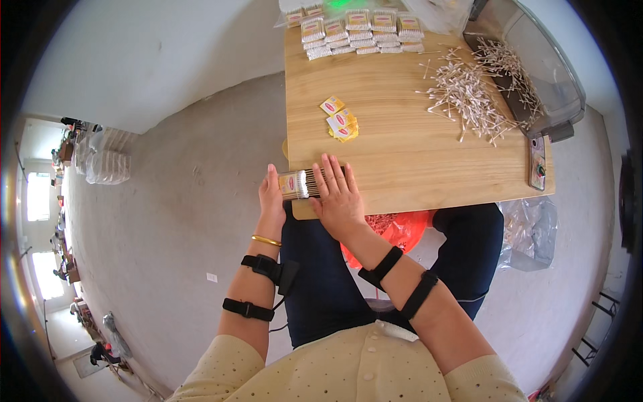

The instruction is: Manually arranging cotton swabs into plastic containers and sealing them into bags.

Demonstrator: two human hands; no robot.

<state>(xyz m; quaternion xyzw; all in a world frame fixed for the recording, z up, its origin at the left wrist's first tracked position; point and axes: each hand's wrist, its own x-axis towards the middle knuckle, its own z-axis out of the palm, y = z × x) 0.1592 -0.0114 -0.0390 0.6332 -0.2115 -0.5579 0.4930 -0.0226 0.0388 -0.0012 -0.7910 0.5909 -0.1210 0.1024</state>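
Observation:
At the table's near left corner, my left hand [270, 195] grips the left end of a packet of cotton swabs [291, 185] with a yellow and white label. Bare swab sticks [310, 181] stick out from the packet's right side. My right hand [338, 201] lies flat over these sticks, its fingers stretched out and slightly apart. Its palm hides part of the sticks and a dark strip beneath them. Just beyond, a small loose pile of yellow and white label cards [343, 126] lies on the wooden table [382, 161].
Stacked swab packets [358, 33] line the far edge. Loose cotton swabs [469, 94] are heaped at the right beside a tipped clear bin [536, 60]. A phone [538, 164] lies at the right edge. A red bag [402, 234] with swabs sits below the table, between my legs.

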